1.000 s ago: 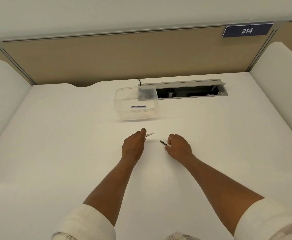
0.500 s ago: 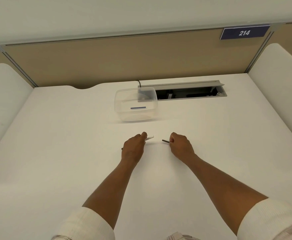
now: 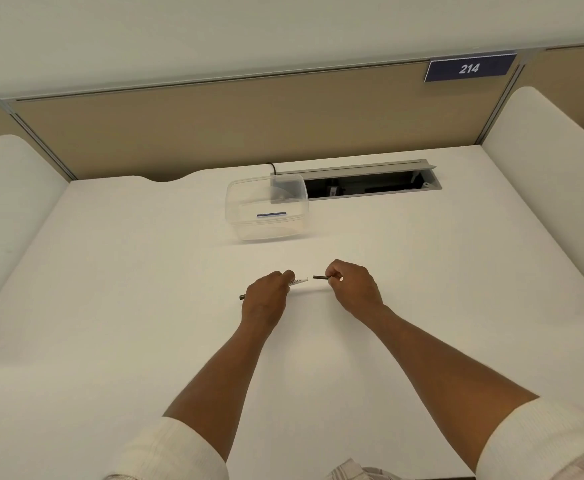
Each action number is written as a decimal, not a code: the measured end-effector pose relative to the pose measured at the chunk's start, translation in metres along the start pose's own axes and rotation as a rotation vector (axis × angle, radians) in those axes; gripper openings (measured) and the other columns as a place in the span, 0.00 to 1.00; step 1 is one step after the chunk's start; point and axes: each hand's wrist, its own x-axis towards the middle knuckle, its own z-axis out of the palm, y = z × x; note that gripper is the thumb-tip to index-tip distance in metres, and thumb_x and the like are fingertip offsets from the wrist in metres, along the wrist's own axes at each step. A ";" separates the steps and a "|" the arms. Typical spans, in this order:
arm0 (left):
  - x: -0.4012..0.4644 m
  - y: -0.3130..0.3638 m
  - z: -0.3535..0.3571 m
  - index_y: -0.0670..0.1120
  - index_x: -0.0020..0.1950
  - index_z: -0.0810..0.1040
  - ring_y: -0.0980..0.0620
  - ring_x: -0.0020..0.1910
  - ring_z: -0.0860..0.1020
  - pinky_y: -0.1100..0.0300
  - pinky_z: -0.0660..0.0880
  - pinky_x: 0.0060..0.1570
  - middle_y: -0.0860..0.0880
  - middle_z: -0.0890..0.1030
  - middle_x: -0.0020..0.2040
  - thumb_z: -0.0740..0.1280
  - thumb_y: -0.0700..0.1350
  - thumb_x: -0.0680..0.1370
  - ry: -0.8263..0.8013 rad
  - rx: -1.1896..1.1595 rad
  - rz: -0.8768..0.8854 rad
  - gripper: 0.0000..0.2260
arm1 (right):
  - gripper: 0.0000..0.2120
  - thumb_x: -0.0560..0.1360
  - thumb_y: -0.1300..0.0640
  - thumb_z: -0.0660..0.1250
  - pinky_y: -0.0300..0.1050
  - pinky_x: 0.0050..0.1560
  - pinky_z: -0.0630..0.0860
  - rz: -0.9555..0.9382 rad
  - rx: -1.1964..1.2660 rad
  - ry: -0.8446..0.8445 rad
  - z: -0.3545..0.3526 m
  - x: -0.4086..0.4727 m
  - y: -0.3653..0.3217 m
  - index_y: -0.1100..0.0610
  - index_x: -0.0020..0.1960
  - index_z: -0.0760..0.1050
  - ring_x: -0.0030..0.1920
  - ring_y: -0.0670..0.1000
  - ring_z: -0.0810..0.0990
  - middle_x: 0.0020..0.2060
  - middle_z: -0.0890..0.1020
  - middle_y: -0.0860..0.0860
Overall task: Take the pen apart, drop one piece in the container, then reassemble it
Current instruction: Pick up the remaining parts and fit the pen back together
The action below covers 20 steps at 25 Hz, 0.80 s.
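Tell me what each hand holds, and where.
Left hand: white pen barrel, around its middle. Right hand: dark piece, by its right end.

Pen barrel (image 3: 298, 281), dark cap (image 3: 320, 277) apart

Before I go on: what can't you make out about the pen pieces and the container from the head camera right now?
- Middle of the pen barrel: hidden inside the left hand.
- Rear of the dark piece: covered by the right hand.
- Print on the barrel: too small to read.
- Blue-striped item in the container: too small to tell which pen part.
- Cable slot contents: in shadow.
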 end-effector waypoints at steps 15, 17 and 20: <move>-0.017 0.017 0.007 0.50 0.55 0.74 0.41 0.40 0.77 0.52 0.72 0.37 0.48 0.79 0.44 0.60 0.42 0.79 -0.020 -0.025 0.050 0.07 | 0.06 0.74 0.58 0.62 0.44 0.40 0.71 0.011 -0.037 0.019 -0.006 -0.029 0.008 0.48 0.45 0.76 0.43 0.49 0.77 0.42 0.81 0.43; -0.018 0.018 0.007 0.50 0.55 0.74 0.41 0.41 0.77 0.51 0.73 0.38 0.48 0.79 0.44 0.60 0.42 0.79 -0.024 -0.023 0.054 0.07 | 0.06 0.74 0.58 0.62 0.44 0.41 0.71 0.013 -0.039 0.033 -0.008 -0.029 0.010 0.48 0.45 0.75 0.44 0.49 0.77 0.42 0.81 0.43; -0.017 0.019 0.008 0.50 0.55 0.74 0.41 0.41 0.77 0.50 0.74 0.39 0.48 0.79 0.45 0.60 0.42 0.79 -0.031 -0.024 0.052 0.07 | 0.06 0.74 0.57 0.62 0.43 0.39 0.70 0.016 -0.034 0.035 -0.011 -0.029 0.009 0.48 0.45 0.76 0.42 0.49 0.77 0.42 0.81 0.43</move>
